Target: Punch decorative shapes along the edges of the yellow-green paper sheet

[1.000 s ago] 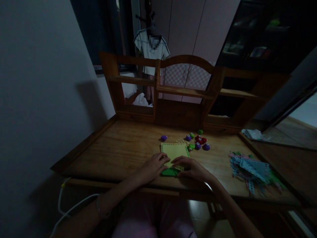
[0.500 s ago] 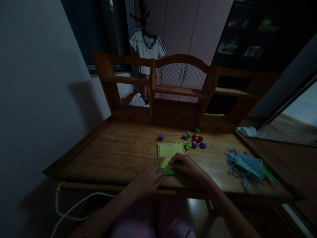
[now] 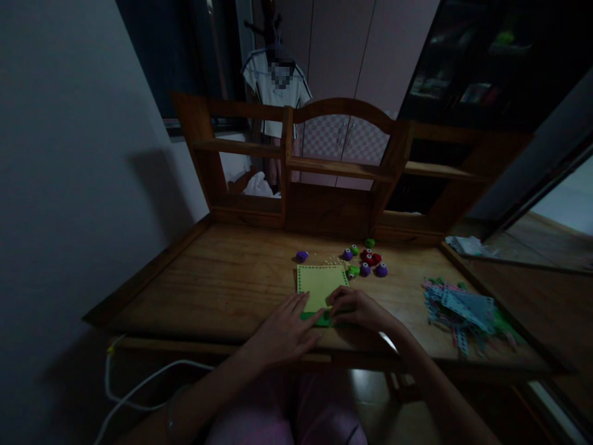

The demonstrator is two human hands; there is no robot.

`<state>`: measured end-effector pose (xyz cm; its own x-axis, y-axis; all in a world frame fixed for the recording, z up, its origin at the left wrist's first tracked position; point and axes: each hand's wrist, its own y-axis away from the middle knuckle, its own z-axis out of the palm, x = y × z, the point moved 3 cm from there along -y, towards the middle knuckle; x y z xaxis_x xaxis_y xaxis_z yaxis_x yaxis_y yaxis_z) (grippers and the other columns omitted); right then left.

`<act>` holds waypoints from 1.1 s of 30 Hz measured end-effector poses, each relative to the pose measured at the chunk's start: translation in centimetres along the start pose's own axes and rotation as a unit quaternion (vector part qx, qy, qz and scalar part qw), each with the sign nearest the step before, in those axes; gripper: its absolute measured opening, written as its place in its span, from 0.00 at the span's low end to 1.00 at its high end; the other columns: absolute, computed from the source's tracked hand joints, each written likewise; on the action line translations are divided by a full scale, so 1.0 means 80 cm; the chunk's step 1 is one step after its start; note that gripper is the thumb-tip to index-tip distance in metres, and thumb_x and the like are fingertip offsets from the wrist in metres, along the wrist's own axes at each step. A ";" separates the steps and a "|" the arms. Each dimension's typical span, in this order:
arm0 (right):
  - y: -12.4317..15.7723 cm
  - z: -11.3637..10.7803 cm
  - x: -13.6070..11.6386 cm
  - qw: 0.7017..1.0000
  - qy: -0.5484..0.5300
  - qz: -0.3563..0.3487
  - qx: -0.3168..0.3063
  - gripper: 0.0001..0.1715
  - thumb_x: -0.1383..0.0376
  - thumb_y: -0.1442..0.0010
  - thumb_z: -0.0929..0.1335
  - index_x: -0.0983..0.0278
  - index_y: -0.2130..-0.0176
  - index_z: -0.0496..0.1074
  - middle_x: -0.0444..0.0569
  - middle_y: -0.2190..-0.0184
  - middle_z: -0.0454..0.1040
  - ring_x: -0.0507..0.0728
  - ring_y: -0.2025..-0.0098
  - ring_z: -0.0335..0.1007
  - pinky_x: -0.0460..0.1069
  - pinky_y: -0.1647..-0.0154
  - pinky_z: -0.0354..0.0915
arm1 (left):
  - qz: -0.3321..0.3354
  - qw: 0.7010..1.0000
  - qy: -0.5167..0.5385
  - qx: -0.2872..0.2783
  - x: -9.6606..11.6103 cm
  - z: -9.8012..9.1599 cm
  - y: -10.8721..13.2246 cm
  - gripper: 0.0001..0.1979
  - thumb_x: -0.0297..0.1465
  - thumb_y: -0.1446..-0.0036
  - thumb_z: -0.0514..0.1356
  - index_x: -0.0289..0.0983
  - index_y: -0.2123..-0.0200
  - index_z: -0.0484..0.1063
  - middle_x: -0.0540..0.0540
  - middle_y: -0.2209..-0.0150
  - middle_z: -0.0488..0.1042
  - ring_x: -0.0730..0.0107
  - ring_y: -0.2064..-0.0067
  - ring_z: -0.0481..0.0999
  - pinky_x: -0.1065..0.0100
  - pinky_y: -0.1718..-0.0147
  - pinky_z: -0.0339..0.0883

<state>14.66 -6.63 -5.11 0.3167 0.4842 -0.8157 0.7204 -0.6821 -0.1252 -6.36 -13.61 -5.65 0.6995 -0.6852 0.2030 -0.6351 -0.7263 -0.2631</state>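
A pale yellow card point(image 3: 322, 284) with a dotted green border and a green strip along its bottom lies near the desk's front edge. My left hand point(image 3: 285, 330) rests flat across its lower left corner, fingers stretched out and open. At the card's lower right, my right hand point(image 3: 359, 309) is closed, its fingers bent and the tips down on the green strip. Whatever sits between those tips is hidden or too small to name. Tiny pale beads point(image 3: 334, 260) lie scattered just behind the card.
Behind and right of the card are small googly-eyed pieces: a purple one point(image 3: 381, 269), a red one point(image 3: 369, 259), a green one point(image 3: 353, 272) and several others. A heap of blue and pink plastic strips point(image 3: 463, 309) covers the right side. A wooden shelf point(image 3: 336, 167) rises at the back.
My right hand has shifted slightly right, and its fingertips are now apart from my left fingers, baring more of the green strip. My left hand stays on the card.
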 end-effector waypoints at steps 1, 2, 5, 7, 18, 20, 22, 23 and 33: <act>0.001 -0.001 0.000 1.000 0.001 0.005 0.001 0.16 0.58 0.50 0.73 0.60 0.60 0.76 0.48 0.58 0.71 0.57 0.55 0.68 0.52 0.51 0.63 | -0.004 1.000 -0.001 0.002 0.002 0.000 -0.001 0.27 0.45 0.39 0.47 0.44 0.38 0.55 0.39 0.36 0.52 0.50 0.36 0.52 0.48 0.41 0.49; 0.003 -0.003 0.001 1.000 0.002 0.013 0.005 0.18 0.58 0.50 0.73 0.60 0.58 0.75 0.48 0.58 0.72 0.57 0.55 0.68 0.53 0.52 0.63 | -0.010 1.000 -0.001 0.006 0.005 0.001 -0.003 0.28 0.46 0.39 0.47 0.43 0.38 0.55 0.38 0.36 0.52 0.49 0.36 0.52 0.47 0.41 0.50; 0.003 -0.003 0.003 0.999 0.011 0.028 0.030 0.18 0.59 0.48 0.72 0.61 0.57 0.73 0.48 0.61 0.73 0.57 0.57 0.69 0.53 0.54 0.64 | -0.014 1.000 0.013 0.010 0.011 0.002 -0.006 0.29 0.46 0.39 0.47 0.41 0.38 0.54 0.38 0.36 0.52 0.51 0.36 0.51 0.49 0.40 0.49; 0.001 0.000 0.003 0.999 0.012 0.019 0.047 0.13 0.59 0.46 0.71 0.62 0.60 0.74 0.48 0.62 0.73 0.56 0.58 0.69 0.52 0.54 0.64 | 0.000 0.999 0.037 0.011 0.014 0.003 -0.009 0.29 0.46 0.38 0.47 0.39 0.38 0.53 0.39 0.36 0.53 0.55 0.36 0.51 0.52 0.40 0.50; 0.012 -0.004 0.005 0.999 -0.006 0.012 0.033 0.11 0.56 0.46 0.71 0.59 0.69 0.78 0.49 0.59 0.70 0.57 0.56 0.68 0.53 0.52 0.64 | 0.037 0.997 0.068 -0.008 0.007 0.009 -0.014 0.29 0.45 0.37 0.45 0.35 0.38 0.54 0.38 0.38 0.58 0.59 0.37 0.55 0.58 0.41 0.54; 0.016 -0.007 0.008 1.000 0.000 0.012 0.023 0.10 0.56 0.47 0.71 0.59 0.68 0.79 0.49 0.58 0.70 0.58 0.55 0.67 0.53 0.51 0.63 | 0.040 0.997 0.064 -0.012 0.007 0.010 -0.015 0.29 0.45 0.37 0.45 0.35 0.38 0.53 0.38 0.38 0.57 0.59 0.37 0.55 0.58 0.41 0.53; 0.018 -0.008 0.010 1.000 0.001 0.013 0.024 0.12 0.57 0.48 0.72 0.59 0.63 0.78 0.49 0.57 0.71 0.58 0.53 0.67 0.54 0.50 0.63 | 0.039 0.997 0.061 -0.013 0.007 0.011 -0.017 0.30 0.46 0.38 0.46 0.36 0.38 0.54 0.38 0.38 0.58 0.57 0.38 0.57 0.56 0.41 0.54; 0.018 -0.008 0.010 0.999 0.002 0.017 0.030 0.16 0.57 0.48 0.72 0.59 0.59 0.76 0.49 0.56 0.71 0.58 0.53 0.67 0.54 0.49 0.63 | 0.038 0.997 0.061 -0.015 0.008 0.011 -0.018 0.30 0.47 0.39 0.47 0.37 0.38 0.54 0.39 0.39 0.58 0.56 0.39 0.58 0.55 0.42 0.54; 0.014 -0.008 0.004 0.997 -0.004 0.007 0.083 0.11 0.56 0.45 0.70 0.62 0.67 0.75 0.49 0.60 0.71 0.57 0.56 0.68 0.52 0.52 0.64 | 0.039 0.995 0.088 -0.023 0.007 0.002 -0.038 0.28 0.46 0.38 0.46 0.42 0.38 0.55 0.46 0.41 0.64 0.59 0.49 0.63 0.57 0.49 0.59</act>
<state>16.00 -6.87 -5.17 0.3209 0.4703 -0.8221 0.6037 -0.7704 -0.2051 -4.04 -11.78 -4.90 0.5820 -0.7354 0.3471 -0.7020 -0.6698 -0.2420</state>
